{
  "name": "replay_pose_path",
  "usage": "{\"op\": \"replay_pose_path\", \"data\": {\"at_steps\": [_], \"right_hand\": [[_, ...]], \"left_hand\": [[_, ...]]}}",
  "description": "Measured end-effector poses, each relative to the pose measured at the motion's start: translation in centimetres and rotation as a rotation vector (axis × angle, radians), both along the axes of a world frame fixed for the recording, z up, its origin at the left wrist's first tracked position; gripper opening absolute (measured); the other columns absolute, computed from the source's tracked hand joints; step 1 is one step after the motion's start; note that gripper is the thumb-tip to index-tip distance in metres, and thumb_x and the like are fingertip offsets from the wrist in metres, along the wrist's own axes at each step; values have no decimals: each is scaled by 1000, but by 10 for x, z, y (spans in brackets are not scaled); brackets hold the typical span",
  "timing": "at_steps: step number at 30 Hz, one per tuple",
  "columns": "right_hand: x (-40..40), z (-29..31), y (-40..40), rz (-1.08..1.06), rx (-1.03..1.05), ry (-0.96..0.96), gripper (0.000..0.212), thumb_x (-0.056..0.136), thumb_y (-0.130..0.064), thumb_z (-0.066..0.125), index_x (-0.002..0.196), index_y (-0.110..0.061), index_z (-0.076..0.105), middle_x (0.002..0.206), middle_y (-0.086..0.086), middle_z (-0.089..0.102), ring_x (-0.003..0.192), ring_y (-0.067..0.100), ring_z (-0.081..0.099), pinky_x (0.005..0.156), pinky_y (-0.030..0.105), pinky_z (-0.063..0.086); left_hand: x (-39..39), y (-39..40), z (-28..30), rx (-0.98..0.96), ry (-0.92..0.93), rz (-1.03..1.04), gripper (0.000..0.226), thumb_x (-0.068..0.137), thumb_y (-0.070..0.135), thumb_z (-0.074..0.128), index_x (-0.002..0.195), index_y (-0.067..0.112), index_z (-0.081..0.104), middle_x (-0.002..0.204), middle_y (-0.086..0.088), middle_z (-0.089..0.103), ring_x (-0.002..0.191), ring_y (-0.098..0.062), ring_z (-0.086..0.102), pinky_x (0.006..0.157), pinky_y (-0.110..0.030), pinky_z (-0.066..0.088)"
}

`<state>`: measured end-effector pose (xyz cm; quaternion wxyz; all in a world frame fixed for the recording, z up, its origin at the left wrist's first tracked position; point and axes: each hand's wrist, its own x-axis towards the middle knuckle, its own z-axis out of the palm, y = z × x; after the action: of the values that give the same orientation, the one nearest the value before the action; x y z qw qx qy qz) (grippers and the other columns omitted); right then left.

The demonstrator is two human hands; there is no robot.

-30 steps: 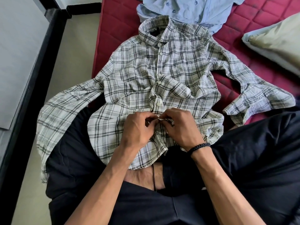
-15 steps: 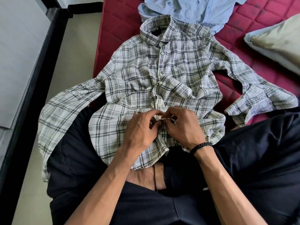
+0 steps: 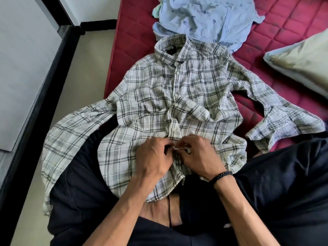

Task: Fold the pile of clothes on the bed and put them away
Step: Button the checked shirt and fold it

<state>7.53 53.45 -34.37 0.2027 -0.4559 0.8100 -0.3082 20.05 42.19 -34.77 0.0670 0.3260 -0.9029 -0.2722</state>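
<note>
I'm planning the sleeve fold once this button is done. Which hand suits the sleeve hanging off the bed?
Probably the left hand: that sleeve drapes over the person's left leg, while the right hand would cross over.

Black braided wristband (image 3: 221, 176), dark trousers (image 3: 276, 183), bare forearms

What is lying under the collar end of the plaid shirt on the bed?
The plaid shirt collar overlaps the light blue shirt, which lies on the red mattress. The covered blue hem is hidden.

I see both forearms reaching forward; my left hand (image 3: 154, 158) and right hand (image 3: 200, 155) meet fingertip to fingertip, fingers curled, pinching.
</note>
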Motion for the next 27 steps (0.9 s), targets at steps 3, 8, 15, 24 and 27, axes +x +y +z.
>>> {"op": "replay_pose_path", "data": {"at_steps": [3, 8, 15, 24, 27], "right_hand": [[-4, 3, 3, 47, 89, -35, 13, 86, -12, 74, 95, -18, 82, 94, -4, 75, 82, 7, 67, 73, 15, 53], [-32, 11, -8, 105, 202, -112, 6, 89, -30, 73, 89, -32, 79, 80, -19, 65, 77, -5, 63, 66, 5, 43], [-140, 56, -65, -47, 23, -162, 6, 93, -29, 77, 94, -23, 79, 75, -17, 75, 64, -3, 69, 57, 16, 52], [-316, 34, -176, -433, 23, 176, 55, 87, -29, 83, 136, -12, 63, 134, 12, 67, 102, 24, 71, 88, 32, 54], [-335, 18, -189, -482, 90, 199, 34, 85, -31, 81, 116, -20, 72, 114, 14, 74, 102, 33, 70, 89, 42, 57]], "left_hand": [[-2, -6, -3, 73, -118, -104, 12, 99, 31, 67, 104, 28, 77, 80, 12, 72, 48, 1, 58, 42, -16, 46], [-24, -44, 5, 245, -257, -256, 21, 100, 42, 60, 103, 29, 77, 88, 6, 78, 70, -15, 73, 66, -33, 61], [-110, -169, 25, 48, 189, 27, 23, 99, 40, 65, 113, 23, 74, 109, 9, 73, 58, 5, 59, 54, -14, 49], [-197, -302, -18, -35, -87, 420, 79, 83, 78, 61, 140, 24, 58, 145, -11, 52, 136, -36, 44, 107, -54, 39], [-207, -316, -22, 57, -16, 450, 61, 83, 68, 71, 125, 24, 69, 130, -11, 68, 123, -34, 60, 94, -40, 47]]}}
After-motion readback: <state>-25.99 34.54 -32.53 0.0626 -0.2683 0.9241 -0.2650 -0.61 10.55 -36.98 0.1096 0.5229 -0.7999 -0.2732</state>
